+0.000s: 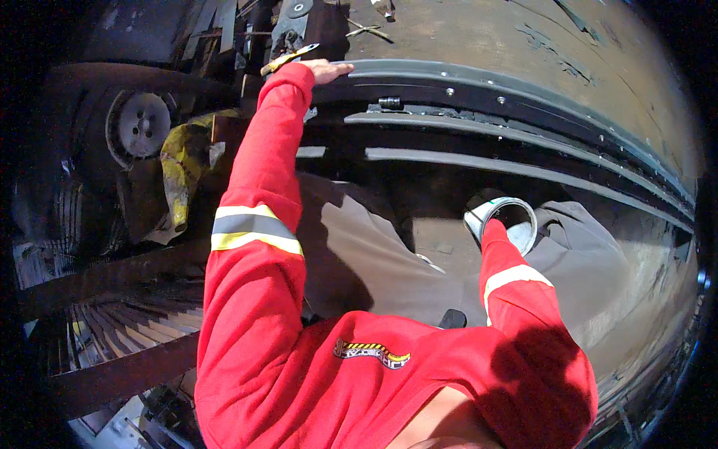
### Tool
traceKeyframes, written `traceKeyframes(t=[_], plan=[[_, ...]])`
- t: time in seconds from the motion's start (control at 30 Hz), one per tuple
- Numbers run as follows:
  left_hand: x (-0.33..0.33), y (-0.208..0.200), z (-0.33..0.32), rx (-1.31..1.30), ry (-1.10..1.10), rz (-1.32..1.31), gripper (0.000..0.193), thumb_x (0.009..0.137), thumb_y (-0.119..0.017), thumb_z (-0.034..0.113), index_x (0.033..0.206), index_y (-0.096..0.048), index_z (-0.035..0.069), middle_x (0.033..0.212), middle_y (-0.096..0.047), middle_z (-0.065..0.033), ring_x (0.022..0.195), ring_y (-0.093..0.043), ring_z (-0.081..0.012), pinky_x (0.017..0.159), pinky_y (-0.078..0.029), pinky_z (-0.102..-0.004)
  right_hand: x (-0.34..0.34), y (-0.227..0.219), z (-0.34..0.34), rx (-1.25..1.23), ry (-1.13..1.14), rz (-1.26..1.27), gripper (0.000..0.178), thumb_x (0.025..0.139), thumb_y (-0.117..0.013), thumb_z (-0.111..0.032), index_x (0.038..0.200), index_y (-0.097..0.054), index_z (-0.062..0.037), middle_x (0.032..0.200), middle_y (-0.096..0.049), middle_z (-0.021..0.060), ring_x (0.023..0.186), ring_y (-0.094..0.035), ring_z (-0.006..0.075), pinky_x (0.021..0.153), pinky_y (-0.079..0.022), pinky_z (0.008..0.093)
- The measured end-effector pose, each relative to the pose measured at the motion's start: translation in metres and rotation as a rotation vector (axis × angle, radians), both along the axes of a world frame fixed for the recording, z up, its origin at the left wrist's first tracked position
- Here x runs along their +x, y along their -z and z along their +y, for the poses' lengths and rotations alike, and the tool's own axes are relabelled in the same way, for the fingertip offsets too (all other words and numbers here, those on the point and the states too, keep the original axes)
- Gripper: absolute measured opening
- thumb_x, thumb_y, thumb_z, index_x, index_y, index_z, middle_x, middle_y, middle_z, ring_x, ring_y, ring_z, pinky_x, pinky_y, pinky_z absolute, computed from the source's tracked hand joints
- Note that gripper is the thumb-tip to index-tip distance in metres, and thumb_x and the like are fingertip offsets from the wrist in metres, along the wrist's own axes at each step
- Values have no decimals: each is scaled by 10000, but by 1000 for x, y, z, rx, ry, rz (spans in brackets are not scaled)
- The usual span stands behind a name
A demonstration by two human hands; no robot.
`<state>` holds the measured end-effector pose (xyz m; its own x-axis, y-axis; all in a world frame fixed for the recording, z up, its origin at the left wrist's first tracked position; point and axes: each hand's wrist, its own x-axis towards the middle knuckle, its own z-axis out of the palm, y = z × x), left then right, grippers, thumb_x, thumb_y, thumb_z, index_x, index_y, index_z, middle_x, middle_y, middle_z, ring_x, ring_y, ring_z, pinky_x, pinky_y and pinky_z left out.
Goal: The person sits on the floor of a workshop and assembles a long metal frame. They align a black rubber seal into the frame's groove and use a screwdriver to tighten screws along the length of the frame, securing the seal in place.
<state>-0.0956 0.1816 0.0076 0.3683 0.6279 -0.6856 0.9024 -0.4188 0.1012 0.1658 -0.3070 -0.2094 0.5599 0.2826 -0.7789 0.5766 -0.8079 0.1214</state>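
My left hand (327, 71) reaches far forward and lies on the end of a long grey metal rail (419, 69). Its fingers look stretched out and close together, pointing right. Beside that wrist is a slim yellow and dark tool (289, 60) with a pale end; its kind is unclear, and I see no grip on it. On the right, my right forearm goes down into a round white can (532, 228) tilted near my knee. The can's wall hides my right hand and whatever it may touch inside.
Parallel dark and grey rails with bolts (450, 92) curve away to the right. A small black cylinder (389, 102) lies among them. At left are a round metal disc (142, 123), a yellow stained piece (183, 168) and stacked metal strips. A brown sheet (479, 34) spreads beyond the rails.
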Motion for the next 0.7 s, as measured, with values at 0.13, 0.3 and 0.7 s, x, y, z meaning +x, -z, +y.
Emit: traceKeyframes(t=[0.13, 0.3, 0.7], plan=[[19, -6, -8, -49, 14, 16, 801, 833, -303, 690, 1379, -388, 110, 1456, -310, -130, 1359, -258, -298, 1104, -201, -402, 3, 0, -5, -17, 15, -7, 386, 808, -517, -241, 1135, -616, -62, 1251, -518, 158, 1179, -496, 250, 958, -437, 380], [-10, 34, 16, -84, 40, -23, 711, 859, -337, 612, 1347, -436, 104, 1430, -360, -119, 1332, -316, -293, 1091, -251, -419, -4, 2, 9, -9, -91, -7, 381, 807, -520, -244, 1127, -621, -63, 1240, -526, 161, 1170, -505, 254, 952, -440, 381], [168, 28, -84, -63, -96, -472, 470, 851, -463, 433, 1219, -590, 170, 1323, -505, -77, 1218, -458, -303, 1028, -305, -509, 42, -11, 86, 21, -447, -100, 371, 802, -527, -251, 1105, -634, -66, 1213, -546, 168, 1146, -524, 265, 938, -449, 382]])
